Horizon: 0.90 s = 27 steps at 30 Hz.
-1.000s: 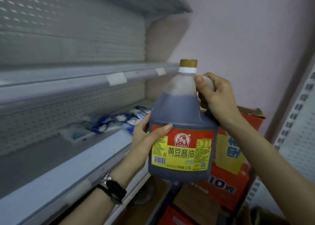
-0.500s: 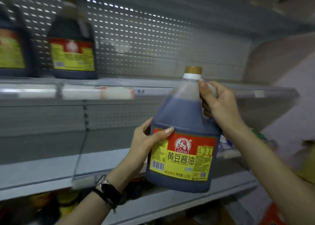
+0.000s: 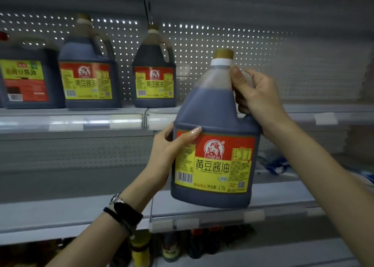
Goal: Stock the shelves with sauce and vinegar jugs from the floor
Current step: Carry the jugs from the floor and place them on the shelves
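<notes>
Carrying a soy sauce jug (image 3: 214, 145) in mid-air toward the upper shelf (image 3: 303, 113): right hand (image 3: 257, 99) grips the handle, left hand (image 3: 168, 151) clasps its left side. Next, lifting it into the gap right of two matching jugs (image 3: 154, 72).

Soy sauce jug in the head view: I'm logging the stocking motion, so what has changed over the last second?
The soy sauce jug was carried left along the shelving and raised, so its cap now stands above the upper shelf edge, right of the nearest shelved jug. Nothing was let go: the left hand still holds the label side, the right hand keeps its grip on the handle.
</notes>
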Each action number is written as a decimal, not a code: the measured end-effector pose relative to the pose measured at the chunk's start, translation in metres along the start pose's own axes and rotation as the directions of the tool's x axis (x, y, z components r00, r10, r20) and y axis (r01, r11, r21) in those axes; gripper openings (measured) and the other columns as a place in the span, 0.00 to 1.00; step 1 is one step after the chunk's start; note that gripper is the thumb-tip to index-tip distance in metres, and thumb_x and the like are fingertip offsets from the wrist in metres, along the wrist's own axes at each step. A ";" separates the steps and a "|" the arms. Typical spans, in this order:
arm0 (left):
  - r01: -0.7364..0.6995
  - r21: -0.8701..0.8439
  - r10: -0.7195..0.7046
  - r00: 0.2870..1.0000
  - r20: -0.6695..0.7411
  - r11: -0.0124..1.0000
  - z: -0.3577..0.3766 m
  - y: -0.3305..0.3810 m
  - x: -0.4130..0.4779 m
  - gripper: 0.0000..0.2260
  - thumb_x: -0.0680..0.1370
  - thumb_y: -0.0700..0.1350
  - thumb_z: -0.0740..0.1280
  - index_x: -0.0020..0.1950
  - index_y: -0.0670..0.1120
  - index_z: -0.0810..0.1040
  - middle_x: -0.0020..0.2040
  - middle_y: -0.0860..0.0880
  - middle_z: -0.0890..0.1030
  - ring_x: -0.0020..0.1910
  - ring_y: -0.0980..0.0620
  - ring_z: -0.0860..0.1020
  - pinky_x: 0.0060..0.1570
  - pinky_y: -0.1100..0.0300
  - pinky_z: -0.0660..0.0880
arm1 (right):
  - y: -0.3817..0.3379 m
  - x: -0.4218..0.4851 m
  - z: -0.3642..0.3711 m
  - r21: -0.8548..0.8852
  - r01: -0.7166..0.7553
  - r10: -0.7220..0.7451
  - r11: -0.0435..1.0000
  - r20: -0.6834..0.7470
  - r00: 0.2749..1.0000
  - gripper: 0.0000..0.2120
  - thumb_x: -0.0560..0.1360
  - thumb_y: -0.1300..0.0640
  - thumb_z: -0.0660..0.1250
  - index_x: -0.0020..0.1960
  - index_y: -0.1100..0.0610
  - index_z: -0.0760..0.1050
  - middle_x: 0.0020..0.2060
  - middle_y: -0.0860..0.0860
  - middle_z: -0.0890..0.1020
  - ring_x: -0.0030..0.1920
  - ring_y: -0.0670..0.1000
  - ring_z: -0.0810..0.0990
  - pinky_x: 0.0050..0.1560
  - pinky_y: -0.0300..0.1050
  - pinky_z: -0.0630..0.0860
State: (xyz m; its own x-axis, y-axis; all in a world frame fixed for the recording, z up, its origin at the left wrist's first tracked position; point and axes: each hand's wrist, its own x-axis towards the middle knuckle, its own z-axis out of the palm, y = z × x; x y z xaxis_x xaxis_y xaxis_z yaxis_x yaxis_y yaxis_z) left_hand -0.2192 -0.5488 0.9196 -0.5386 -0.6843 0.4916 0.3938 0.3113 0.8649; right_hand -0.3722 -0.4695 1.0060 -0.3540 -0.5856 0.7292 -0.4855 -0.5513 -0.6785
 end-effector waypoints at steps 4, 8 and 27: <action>0.013 0.005 -0.013 0.999 -0.051 1.000 -0.019 0.001 0.003 0.22 0.59 0.57 0.72 0.48 0.47 0.78 0.42 0.46 0.85 0.41 0.48 0.84 0.38 0.61 0.79 | 0.005 0.017 0.021 0.014 0.022 -0.022 1.000 0.047 0.999 0.18 0.78 0.50 0.63 0.32 0.55 0.64 0.20 0.43 0.66 0.21 0.42 0.62 0.20 0.35 0.61; 0.023 -0.005 -0.024 0.995 -0.097 1.000 -0.031 0.009 0.017 0.23 0.58 0.55 0.74 0.49 0.46 0.78 0.41 0.45 0.85 0.40 0.47 0.84 0.36 0.61 0.79 | 0.012 0.037 0.036 0.092 0.008 -0.015 0.996 0.077 0.997 0.19 0.77 0.49 0.63 0.31 0.55 0.63 0.21 0.45 0.65 0.21 0.43 0.62 0.20 0.35 0.60; -0.088 0.261 0.129 0.982 -0.142 0.961 0.014 0.051 0.172 0.24 0.60 0.61 0.69 0.50 0.48 0.78 0.44 0.50 0.85 0.44 0.52 0.84 0.47 0.57 0.77 | 0.028 0.206 -0.011 0.150 0.173 -0.183 0.973 0.057 0.981 0.23 0.76 0.46 0.64 0.28 0.53 0.60 0.20 0.44 0.65 0.21 0.43 0.62 0.21 0.36 0.59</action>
State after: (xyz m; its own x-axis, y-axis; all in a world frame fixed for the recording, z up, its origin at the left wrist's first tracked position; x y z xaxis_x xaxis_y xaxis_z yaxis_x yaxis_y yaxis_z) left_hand -0.3021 -0.6412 1.0498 -0.3726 -0.7249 0.5794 0.2314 0.5321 0.8145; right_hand -0.4672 -0.5992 1.1384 -0.2127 -0.5079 0.8347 -0.4138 -0.7271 -0.5479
